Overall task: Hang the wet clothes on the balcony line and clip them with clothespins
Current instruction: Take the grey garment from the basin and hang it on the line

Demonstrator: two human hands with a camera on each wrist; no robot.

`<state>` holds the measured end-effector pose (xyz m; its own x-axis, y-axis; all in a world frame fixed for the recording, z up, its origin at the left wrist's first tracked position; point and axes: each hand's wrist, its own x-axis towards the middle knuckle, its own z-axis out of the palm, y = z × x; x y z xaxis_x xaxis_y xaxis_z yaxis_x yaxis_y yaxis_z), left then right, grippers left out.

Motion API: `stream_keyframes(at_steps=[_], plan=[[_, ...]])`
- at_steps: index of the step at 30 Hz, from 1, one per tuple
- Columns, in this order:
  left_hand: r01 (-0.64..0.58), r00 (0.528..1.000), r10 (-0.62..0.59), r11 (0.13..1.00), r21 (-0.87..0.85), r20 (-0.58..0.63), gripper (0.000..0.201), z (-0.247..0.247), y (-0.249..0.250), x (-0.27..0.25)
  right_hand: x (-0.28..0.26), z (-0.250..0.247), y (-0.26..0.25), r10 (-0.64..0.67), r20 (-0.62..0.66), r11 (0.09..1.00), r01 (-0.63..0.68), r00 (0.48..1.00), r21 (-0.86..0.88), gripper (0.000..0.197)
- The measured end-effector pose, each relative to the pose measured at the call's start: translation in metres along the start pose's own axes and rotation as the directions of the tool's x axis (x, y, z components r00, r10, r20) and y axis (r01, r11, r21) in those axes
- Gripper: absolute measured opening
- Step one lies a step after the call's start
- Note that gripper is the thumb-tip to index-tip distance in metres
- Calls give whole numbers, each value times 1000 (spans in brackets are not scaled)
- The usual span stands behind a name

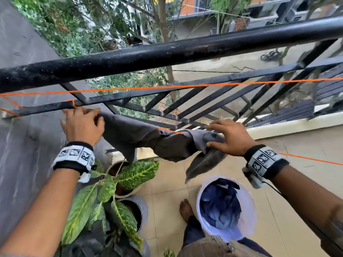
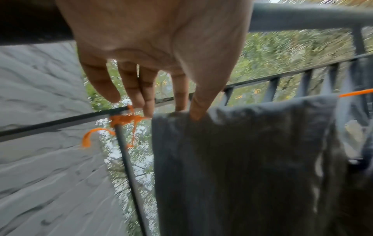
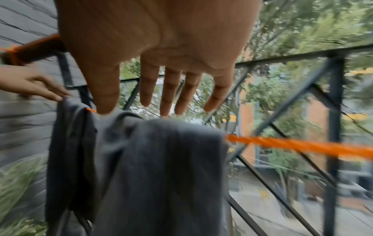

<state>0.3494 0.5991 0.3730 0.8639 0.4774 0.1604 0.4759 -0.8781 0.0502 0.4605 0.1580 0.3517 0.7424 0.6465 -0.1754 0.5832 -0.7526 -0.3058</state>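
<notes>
A wet dark grey garment (image 1: 141, 138) hangs folded over the lower orange line (image 1: 306, 158), bunched in the middle. My left hand (image 1: 83, 119) holds its left end beside the line's knot (image 2: 125, 119) on the railing; in the left wrist view the left hand (image 2: 187, 111) pinches the garment's (image 2: 242, 159) top edge between thumb and forefinger. My right hand (image 1: 222, 138) rests flat on the garment's right end. In the right wrist view the right hand (image 3: 145, 110) is spread with straight fingers just above the garment (image 3: 161, 159), and the line (image 3: 302, 146) runs off to the right.
A black metal railing (image 1: 185, 49) stands just beyond the line, with a second orange line (image 1: 167, 87) higher up. On the tiled floor below stand a white bucket (image 1: 198, 203) of blue clothes, potted plants (image 1: 111, 191) and my bare foot (image 1: 185, 210). A grey wall (image 1: 27, 52) closes the left.
</notes>
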Motion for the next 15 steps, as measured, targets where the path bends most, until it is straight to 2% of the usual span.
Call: stream_keyframes(at_steps=[2,4,6,7,8,10,12,13,15], plan=[[-41,998,43,999,33,-56,27,-7,17,-14,15,-4,-14,-38,59,999,40,998,-37,52],[-178,978,178,984,3,-110,22,-11,40,-25,23,-8,-19,-8,89,1000,8,996,-1,45],[-356,935,353,925,-136,-47,25,-6,78,-38,16,-13,-8,109,42,992,-112,993,60,40],[-379,917,398,896,-232,41,30,0,101,-48,7,-15,2,191,-9,977,-189,982,96,36],[-350,900,411,880,-322,145,35,6,123,-59,-2,-16,12,274,-73,956,-263,959,130,29],[-194,871,367,869,-456,328,37,20,167,-80,-29,-18,29,430,-198,899,-398,881,184,17],[0,838,296,840,-542,459,34,36,201,-94,-56,-16,39,542,-265,840,-502,797,206,23],[87,811,274,817,-570,517,33,46,213,-99,-67,-12,40,572,-264,820,-541,777,187,29],[220,782,250,747,-628,571,36,63,230,-109,-84,0,42,592,-239,805,-577,770,137,39]])
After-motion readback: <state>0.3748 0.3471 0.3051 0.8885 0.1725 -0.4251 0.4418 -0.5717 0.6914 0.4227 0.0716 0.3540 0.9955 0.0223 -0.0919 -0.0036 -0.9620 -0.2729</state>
